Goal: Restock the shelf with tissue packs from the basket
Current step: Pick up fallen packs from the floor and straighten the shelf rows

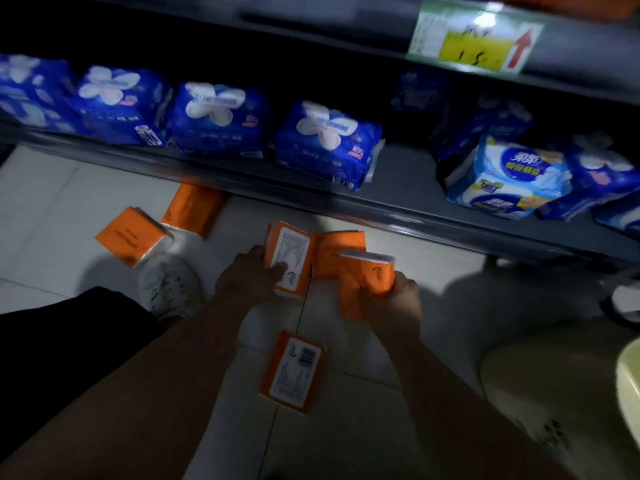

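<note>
Tissue packs in orange wrap lie scattered on the tiled floor (346,393) in front of the shelf (398,188). The left hand (249,278) grips the labelled pack (289,259) upright, fingers curled across its white printed face, just short of the shelf's front lip. The right hand (394,299), blurred, grasps a plain orange pack (363,275) from below with fingers wrapped round it, about as close to the shelf. A third orange pack (337,251) shows between the two held ones, nearer the shelf; whether it touches either cannot be told. A barcoded pack (292,370) lies flat on the floor between the forearms, farther from the shelf than both hands. Toward the shelf's left end, a tucked pack (192,211) sits partly under the lip and a tilted pack (130,235) sits just outside it, by a white shoe (169,285). On the shelf stands a row of dark blue packs (325,143), with a light blue pack (505,181) toward its right end. A price tag (474,36) hangs on the shelf edge above
</note>
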`<action>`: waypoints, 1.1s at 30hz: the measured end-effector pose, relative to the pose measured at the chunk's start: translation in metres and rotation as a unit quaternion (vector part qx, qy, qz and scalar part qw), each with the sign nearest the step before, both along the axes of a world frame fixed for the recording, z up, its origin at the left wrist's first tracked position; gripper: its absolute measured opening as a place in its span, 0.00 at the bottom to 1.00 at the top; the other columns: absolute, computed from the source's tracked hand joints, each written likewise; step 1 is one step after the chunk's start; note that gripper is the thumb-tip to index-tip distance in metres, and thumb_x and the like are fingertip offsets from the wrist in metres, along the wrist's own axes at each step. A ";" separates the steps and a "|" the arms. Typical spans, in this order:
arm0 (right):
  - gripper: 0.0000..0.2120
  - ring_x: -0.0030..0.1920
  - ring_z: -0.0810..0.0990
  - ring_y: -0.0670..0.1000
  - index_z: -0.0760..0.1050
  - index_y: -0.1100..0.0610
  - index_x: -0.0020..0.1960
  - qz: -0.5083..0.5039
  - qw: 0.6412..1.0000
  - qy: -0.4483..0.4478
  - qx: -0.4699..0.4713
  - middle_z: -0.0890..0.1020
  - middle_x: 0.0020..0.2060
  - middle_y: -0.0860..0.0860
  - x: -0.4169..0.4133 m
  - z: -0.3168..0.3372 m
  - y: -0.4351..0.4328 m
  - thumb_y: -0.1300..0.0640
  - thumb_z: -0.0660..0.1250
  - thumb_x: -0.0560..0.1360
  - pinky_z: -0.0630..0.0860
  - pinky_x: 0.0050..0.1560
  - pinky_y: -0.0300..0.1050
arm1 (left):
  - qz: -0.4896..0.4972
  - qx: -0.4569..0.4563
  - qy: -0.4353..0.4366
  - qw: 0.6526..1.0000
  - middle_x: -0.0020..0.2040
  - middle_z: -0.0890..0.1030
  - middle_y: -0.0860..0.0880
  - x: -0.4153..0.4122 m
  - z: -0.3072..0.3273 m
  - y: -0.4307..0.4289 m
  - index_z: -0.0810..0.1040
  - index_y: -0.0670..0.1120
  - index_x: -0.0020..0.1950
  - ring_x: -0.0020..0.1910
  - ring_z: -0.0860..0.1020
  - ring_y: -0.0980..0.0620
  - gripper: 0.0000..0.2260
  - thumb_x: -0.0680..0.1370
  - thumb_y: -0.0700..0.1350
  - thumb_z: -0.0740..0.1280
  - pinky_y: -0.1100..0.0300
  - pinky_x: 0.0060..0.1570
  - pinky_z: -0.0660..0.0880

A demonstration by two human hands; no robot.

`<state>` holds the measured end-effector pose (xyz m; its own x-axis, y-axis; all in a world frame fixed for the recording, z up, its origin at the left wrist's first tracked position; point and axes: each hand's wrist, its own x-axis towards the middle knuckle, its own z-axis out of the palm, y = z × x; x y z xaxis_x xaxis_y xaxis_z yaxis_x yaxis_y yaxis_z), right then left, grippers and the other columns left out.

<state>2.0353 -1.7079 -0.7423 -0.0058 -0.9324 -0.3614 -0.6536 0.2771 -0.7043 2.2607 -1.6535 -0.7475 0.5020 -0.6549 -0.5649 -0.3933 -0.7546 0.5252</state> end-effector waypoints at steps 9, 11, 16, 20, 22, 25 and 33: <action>0.15 0.46 0.81 0.53 0.74 0.54 0.51 0.061 0.992 -0.108 0.027 0.82 0.47 0.52 -0.015 0.134 -0.041 0.62 0.72 0.67 0.76 0.46 0.44 | 0.106 -0.114 0.161 0.974 0.49 0.81 0.41 -0.028 0.134 -0.008 0.71 0.44 0.56 0.41 0.81 0.42 0.15 0.73 0.42 0.71 0.51 0.31 0.79; 0.17 0.45 0.81 0.53 0.75 0.57 0.53 0.065 0.991 -0.114 0.020 0.83 0.48 0.54 -0.025 0.169 -0.049 0.61 0.74 0.66 0.78 0.47 0.46 | 0.118 -0.142 0.202 0.962 0.50 0.81 0.38 -0.039 0.161 -0.009 0.72 0.41 0.56 0.41 0.81 0.41 0.14 0.72 0.37 0.70 0.49 0.33 0.81; 0.18 0.43 0.80 0.50 0.76 0.56 0.54 0.087 0.989 -0.106 -0.047 0.82 0.47 0.52 -0.058 0.261 -0.058 0.60 0.75 0.66 0.76 0.44 0.42 | 0.096 -0.198 0.255 0.941 0.53 0.77 0.38 -0.072 0.218 -0.017 0.70 0.42 0.54 0.39 0.80 0.42 0.12 0.74 0.32 0.66 0.55 0.24 0.78; 0.18 0.44 0.80 0.50 0.76 0.54 0.54 0.082 0.985 -0.103 -0.109 0.83 0.48 0.52 -0.099 0.315 -0.061 0.59 0.75 0.66 0.76 0.43 0.42 | 0.047 -0.230 0.294 0.926 0.48 0.80 0.43 -0.107 0.263 -0.025 0.74 0.44 0.58 0.34 0.81 0.50 0.15 0.75 0.30 0.64 0.62 0.22 0.75; 0.18 0.43 0.80 0.49 0.75 0.55 0.55 0.073 0.982 -0.106 -0.135 0.82 0.49 0.53 -0.122 0.333 -0.062 0.61 0.75 0.67 0.75 0.42 0.41 | 0.038 -0.245 0.316 0.916 0.49 0.81 0.44 -0.122 0.281 -0.029 0.74 0.44 0.60 0.38 0.81 0.49 0.16 0.75 0.30 0.65 0.62 0.24 0.77; 0.20 0.47 0.80 0.51 0.73 0.55 0.57 0.050 0.981 -0.099 -0.161 0.81 0.49 0.52 -0.157 0.355 -0.064 0.60 0.75 0.67 0.75 0.46 0.43 | 0.036 -0.273 0.334 0.901 0.51 0.82 0.43 -0.145 0.303 -0.042 0.75 0.43 0.60 0.43 0.81 0.46 0.18 0.73 0.30 0.69 0.60 0.28 0.79; 0.17 0.47 0.81 0.51 0.73 0.53 0.55 -0.074 0.961 -0.168 -0.206 0.82 0.48 0.51 -0.238 0.366 -0.071 0.59 0.74 0.68 0.77 0.47 0.46 | 0.038 -0.306 0.478 0.822 0.50 0.84 0.46 -0.219 0.338 -0.089 0.80 0.44 0.56 0.47 0.82 0.49 0.21 0.72 0.58 0.67 0.56 0.43 0.80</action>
<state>1.7977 -1.7789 -0.3767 -0.0967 -0.9947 0.0335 -0.3443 0.0018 -0.9389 2.0418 -1.7426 -0.4095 0.0720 -0.9511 -0.3004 0.4562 -0.2364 0.8579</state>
